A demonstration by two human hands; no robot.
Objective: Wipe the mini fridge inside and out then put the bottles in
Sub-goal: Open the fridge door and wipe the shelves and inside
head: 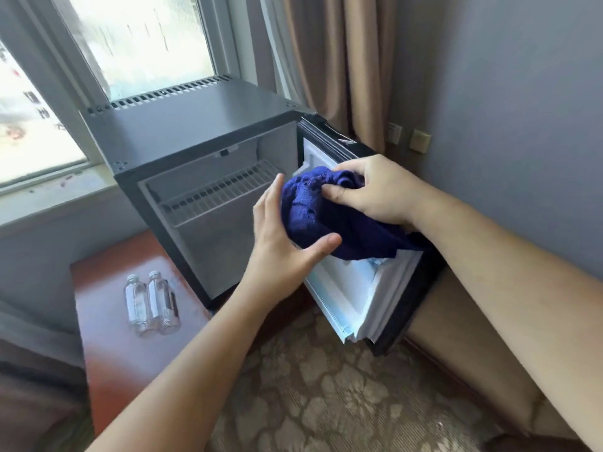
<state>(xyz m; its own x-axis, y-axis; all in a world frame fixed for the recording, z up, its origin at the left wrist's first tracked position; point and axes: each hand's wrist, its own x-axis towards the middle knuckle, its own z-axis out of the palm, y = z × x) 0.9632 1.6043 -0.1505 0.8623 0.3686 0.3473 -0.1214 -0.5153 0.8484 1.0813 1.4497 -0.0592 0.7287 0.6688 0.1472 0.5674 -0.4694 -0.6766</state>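
Mini fridge stands open near the bottles, right hand clutching the bunched cloth at its door, left hand flat against the cloth; hard pressing could overswing that door.

Hotel-style room: mini fridge, curtains, patterned carpet.

Bright frosted window over a pale windowsill, beige curtain, grey-blue wall with two wall plates, reddish wooden worktop, floral patterned carpet
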